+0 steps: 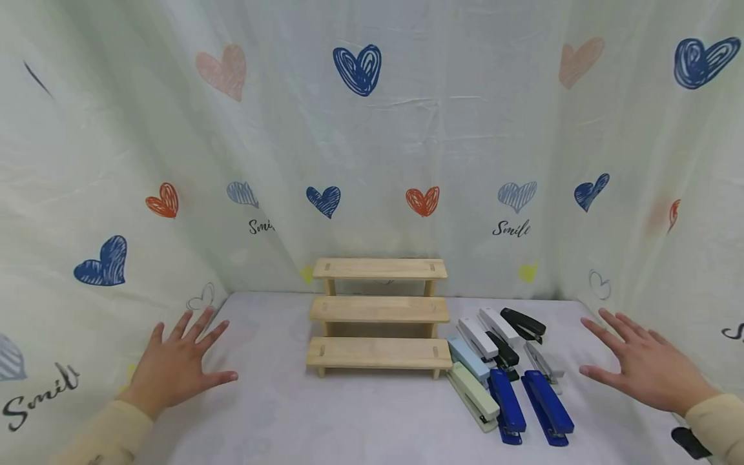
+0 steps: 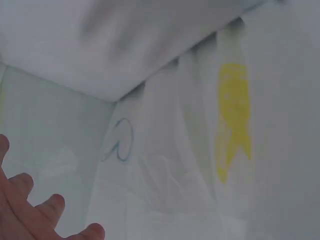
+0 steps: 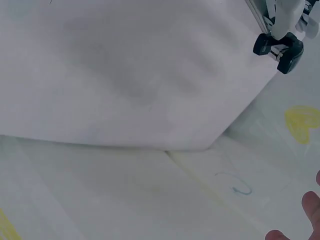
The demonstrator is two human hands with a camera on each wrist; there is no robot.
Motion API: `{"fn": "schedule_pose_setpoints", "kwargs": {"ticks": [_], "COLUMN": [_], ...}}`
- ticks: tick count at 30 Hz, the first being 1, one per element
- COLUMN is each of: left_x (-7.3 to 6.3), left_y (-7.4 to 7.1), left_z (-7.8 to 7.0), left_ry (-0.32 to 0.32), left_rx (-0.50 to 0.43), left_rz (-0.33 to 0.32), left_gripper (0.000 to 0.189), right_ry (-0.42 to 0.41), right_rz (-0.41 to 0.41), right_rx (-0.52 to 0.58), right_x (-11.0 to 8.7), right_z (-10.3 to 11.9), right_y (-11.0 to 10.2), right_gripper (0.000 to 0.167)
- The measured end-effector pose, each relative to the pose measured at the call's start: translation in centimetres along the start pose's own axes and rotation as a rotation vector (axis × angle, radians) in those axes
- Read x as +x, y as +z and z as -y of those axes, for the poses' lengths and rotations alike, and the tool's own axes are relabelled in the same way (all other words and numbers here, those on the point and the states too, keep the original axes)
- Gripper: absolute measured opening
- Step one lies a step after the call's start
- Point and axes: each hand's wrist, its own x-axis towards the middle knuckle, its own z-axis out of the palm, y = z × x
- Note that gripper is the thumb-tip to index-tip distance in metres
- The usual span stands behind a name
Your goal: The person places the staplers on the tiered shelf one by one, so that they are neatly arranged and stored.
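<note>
My left hand [image 1: 177,365] hovers at the left side of the table, fingers spread and straight, holding nothing. Over at the right, my right hand [image 1: 651,361] is likewise spread and holds nothing; the group of staplers is nearest to it. That group has two dark blue staplers [image 1: 543,403] in front, a light green stapler [image 1: 473,394], a light blue stapler [image 1: 467,358], white staplers [image 1: 478,337] and black staplers [image 1: 523,321] behind. A grey-white stapler [image 1: 543,363] lies on the right of the group. Fingertips of each hand show in its wrist view.
A three-step wooden stand [image 1: 379,352] is at the middle of the table, directly left of the staplers. White cloth covers the table [image 1: 261,413]. Curtains [image 1: 383,142] printed with hearts hang behind and at both sides. A black object [image 1: 690,442] shows by the right sleeve.
</note>
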Motion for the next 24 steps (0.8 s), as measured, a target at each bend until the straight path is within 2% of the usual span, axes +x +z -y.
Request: {"fn": "schedule_pose_setpoints", "kwargs": {"ticks": [5, 14, 20, 24], "left_x": [1.1, 4.2, 6.9, 8.4], "left_y": [0.5, 1.4, 1.7, 1.4], "left_z": [-2.4, -8.5, -12.0, -13.5], "left_ry": [-0.023, -0.025, -0.054, -0.078], "left_rx": [-0.131, -0.381, -0.543, -0.639], "left_rz": [-0.021, -0.075, -0.066, -0.036], "left_gripper": [0.102, 0.096, 0.093, 0.093], "right_ry": [0.008, 0.012, 0.043, 0.063], "right_rz": [0.005, 0.037, 0.055, 0.08], "right_rx": [0.036, 0.121, 0.196, 0.266], "right_x": [0.2, 0.1, -0.3, -0.9], "right_z": [1.0, 2.5, 4.0, 5.1], "right_y": [0.0, -0.1, 0.2, 0.7], "right_gripper": [0.105, 0.099, 0.095, 0.09]}}
